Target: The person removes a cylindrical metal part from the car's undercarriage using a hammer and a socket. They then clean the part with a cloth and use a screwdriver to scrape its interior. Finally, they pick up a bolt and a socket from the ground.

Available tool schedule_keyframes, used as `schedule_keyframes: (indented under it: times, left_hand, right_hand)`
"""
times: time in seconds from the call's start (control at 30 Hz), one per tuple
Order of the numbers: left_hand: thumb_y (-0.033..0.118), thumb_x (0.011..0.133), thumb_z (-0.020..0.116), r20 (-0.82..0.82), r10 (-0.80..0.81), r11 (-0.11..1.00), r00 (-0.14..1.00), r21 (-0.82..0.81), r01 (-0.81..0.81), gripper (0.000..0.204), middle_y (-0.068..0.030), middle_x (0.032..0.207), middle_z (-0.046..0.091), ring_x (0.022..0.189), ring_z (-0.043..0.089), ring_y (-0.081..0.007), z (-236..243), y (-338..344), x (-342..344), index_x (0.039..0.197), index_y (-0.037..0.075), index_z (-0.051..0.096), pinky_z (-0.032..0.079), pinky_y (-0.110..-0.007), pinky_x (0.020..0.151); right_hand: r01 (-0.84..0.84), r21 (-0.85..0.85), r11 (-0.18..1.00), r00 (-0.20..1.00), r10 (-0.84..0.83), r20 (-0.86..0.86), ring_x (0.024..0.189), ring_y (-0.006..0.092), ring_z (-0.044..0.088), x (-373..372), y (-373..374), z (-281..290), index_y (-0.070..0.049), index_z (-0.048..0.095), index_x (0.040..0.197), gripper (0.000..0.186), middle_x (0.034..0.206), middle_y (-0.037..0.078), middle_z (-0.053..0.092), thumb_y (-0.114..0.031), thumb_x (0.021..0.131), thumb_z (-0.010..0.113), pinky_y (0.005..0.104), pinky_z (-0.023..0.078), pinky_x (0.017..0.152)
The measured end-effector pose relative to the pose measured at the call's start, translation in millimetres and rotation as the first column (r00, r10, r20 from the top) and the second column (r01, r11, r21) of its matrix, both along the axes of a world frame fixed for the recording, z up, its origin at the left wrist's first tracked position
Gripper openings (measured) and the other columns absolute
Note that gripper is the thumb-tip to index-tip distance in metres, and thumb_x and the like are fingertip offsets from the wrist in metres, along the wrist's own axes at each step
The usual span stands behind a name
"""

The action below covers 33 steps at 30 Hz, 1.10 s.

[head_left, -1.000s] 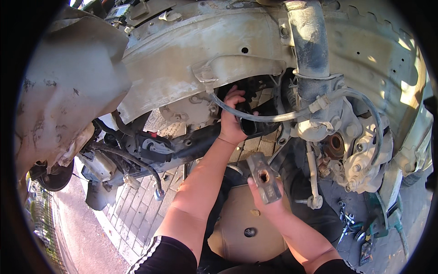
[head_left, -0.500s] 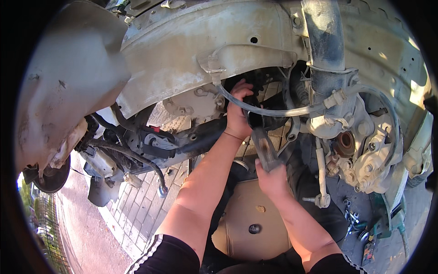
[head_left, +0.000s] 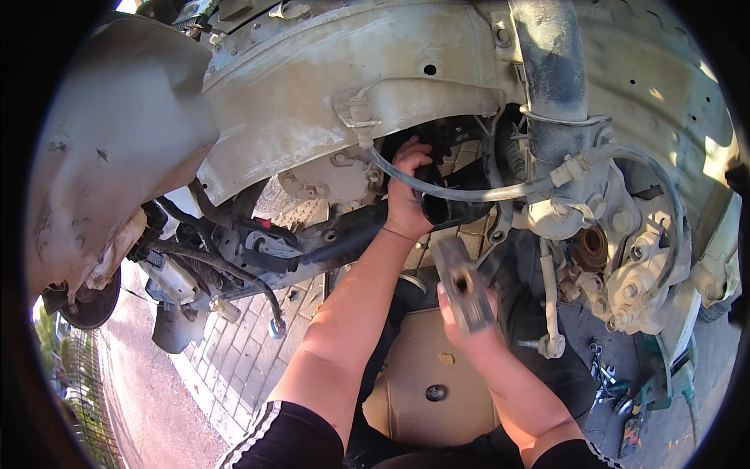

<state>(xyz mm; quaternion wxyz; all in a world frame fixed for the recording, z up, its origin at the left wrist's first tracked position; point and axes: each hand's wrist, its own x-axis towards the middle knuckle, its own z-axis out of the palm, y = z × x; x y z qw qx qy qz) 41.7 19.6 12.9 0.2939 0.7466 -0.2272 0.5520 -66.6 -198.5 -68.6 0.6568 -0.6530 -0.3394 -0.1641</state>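
A black rubber hose end (head_left: 449, 205) is gripped by the left hand (head_left: 406, 191), whose fingers are wrapped round its upper part deep inside the wheel arch, with the thumb side turned toward the engine bay. The hose's long axis runs roughly level, from the hand toward the right, where it ends just short of the suspension strut (head_left: 555, 102). A thin pale brake line (head_left: 469, 190) is seen crossing in front of the hose and the fingers.

A grey metal hammer head (head_left: 462, 283) is held by the right hand (head_left: 469, 328), the grip closed round its lower part; its long axis is tilted up and to the left, so that its upper end points at the hose. The hose lies above and slightly left of the right hand, near but not touching the metal piece. Of the two hands, the left is already on the hose; the right is lower and apart from it.

Further out, the hub and knuckle (head_left: 625, 266) are seen at the right, the dusty inner wing panel (head_left: 328, 86) above, a tan cardboard sheet (head_left: 422, 367) below the forearms, and loose tools (head_left: 617, 399) on the paving at lower right
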Motion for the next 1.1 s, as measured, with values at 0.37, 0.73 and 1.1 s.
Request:
schedule_keyframes:
  times: [0.37, 0.73, 1.1]
  left_hand:
    - [0.014, 0.083, 0.094, 0.003, -0.006, 0.999, 1.0, 0.038, 0.006, 0.059, -0.0212, 0.142, 0.069, 0.149, 0.06, -0.046, -1.2, 6.8, 2.4, 0.128, 0.008, 0.057, 0.046, -0.056, 0.126]
    - [0.009, 0.084, 0.091, 0.016, 0.002, 0.999, 1.0, -0.051, -0.001, 0.057, -0.0198, 0.143, 0.069, 0.152, 0.058, -0.0433, -8.7, 5.2, 8.8, 0.129, 0.009, 0.056, 0.044, -0.054, 0.128]
    - [0.001, 0.082, 0.084, 0.003, -0.029, 0.996, 1.0, -0.08, 0.029, 0.063, -0.0201, 0.145, 0.064, 0.156, 0.053, -0.0433, -5.3, 2.0, 9.8, 0.135, 0.009, 0.051, 0.042, -0.054, 0.13]
  right_hand:
    - [0.006, -0.055, 0.998, 0.975, -0.018, -0.222, 0.082, 0.0525, 0.071, 5.5, 29.8, -27.0, -0.001, 0.07, 0.093, 0.018, 0.082, 0.026, 0.071, -0.013, 0.087, 0.082, 0.0484, 0.057, 0.073]
    - [-0.246, 0.397, 0.884, 0.856, 0.391, -0.339, 0.079, 0.0247, 0.074, -2.3, 6.0, -21.0, 0.004, 0.074, 0.107, 0.023, 0.089, 0.016, 0.076, -0.016, 0.1, 0.081, 0.0389, 0.058, 0.073]
    - [-0.093, 0.131, 0.987, 0.995, 0.097, -0.027, 0.067, 0.0221, 0.068, 1.1, -8.2, 1.2, -0.001, 0.072, 0.096, 0.01, 0.075, 0.006, 0.068, -0.006, 0.104, 0.074, 0.0355, 0.057, 0.068]
